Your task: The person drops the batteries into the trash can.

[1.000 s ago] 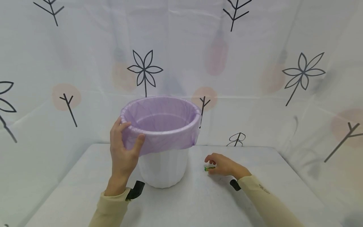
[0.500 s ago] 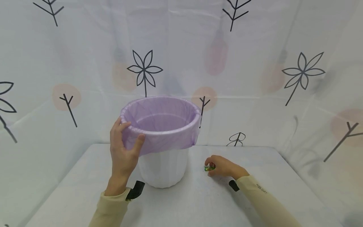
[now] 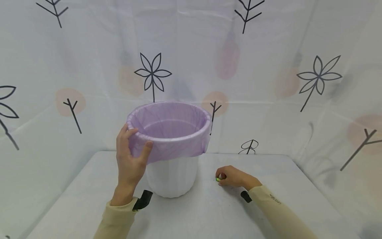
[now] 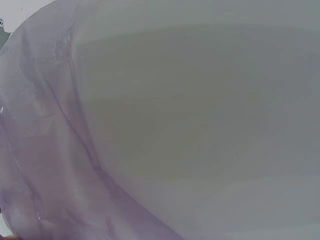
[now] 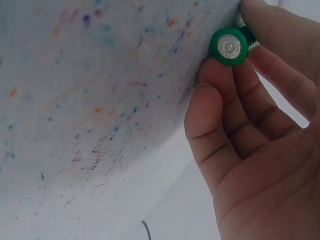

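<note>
A white trash can (image 3: 171, 179) stands upright on the table, lined with a purple plastic bag (image 3: 173, 151) folded over its rim. My left hand (image 3: 130, 162) grips the near left side of the rim, thumb on the bag in front. Purple film (image 4: 45, 130) and the pale can wall (image 4: 200, 125) fill the left wrist view; the hand is mostly out of it. To the right of the can, my right hand (image 3: 235, 176) pinches a small green battery (image 5: 230, 46) between thumb and fingers. Its silver end faces the right wrist camera, and it sits low, close to the tabletop.
The white table (image 3: 221, 212) has a cloth-like surface with tiny coloured specks in the right wrist view. Behind it hangs a white curtain (image 3: 191, 66) printed with flowers and twigs, which also comes round on both sides.
The right hand's fingers have closed in on the battery, and the hand has dropped slightly. The battery has turned, and less of it shows. Left hand and trash can have stayed still.
</note>
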Demonstrator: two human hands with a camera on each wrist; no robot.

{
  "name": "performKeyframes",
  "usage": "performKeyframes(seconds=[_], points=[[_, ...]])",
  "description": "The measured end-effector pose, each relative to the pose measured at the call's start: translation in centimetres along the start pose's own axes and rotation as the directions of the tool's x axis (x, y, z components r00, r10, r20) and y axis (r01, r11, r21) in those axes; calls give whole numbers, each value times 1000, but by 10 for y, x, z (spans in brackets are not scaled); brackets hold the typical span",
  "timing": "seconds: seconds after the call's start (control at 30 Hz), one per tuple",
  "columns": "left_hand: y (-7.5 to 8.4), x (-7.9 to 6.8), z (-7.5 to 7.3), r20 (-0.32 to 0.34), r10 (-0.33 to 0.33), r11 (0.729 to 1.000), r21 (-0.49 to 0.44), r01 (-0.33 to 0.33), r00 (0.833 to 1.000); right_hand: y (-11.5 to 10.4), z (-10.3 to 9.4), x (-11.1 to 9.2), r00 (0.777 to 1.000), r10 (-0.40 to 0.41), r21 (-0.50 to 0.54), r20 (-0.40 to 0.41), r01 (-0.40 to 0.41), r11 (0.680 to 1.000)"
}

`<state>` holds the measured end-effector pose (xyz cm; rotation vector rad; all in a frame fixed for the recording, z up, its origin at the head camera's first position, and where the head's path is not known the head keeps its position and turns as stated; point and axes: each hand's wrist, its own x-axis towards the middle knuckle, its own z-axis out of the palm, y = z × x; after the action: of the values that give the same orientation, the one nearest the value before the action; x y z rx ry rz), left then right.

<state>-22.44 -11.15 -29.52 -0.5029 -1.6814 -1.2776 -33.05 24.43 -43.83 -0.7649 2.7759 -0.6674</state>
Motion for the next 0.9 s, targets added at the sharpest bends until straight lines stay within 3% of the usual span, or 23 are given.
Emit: performKeyframes(seconds=[0.7, 0.9], points=[[0, 1, -1, -12, 8, 1000, 26, -8, 1000, -6, -4, -3, 1000, -7, 1, -3, 7, 1000], [-27, -1, -1, -2, 2, 1000, 26, -2, 1000, -17, -19, -9, 1000, -24, -18, -20, 24, 1000]])
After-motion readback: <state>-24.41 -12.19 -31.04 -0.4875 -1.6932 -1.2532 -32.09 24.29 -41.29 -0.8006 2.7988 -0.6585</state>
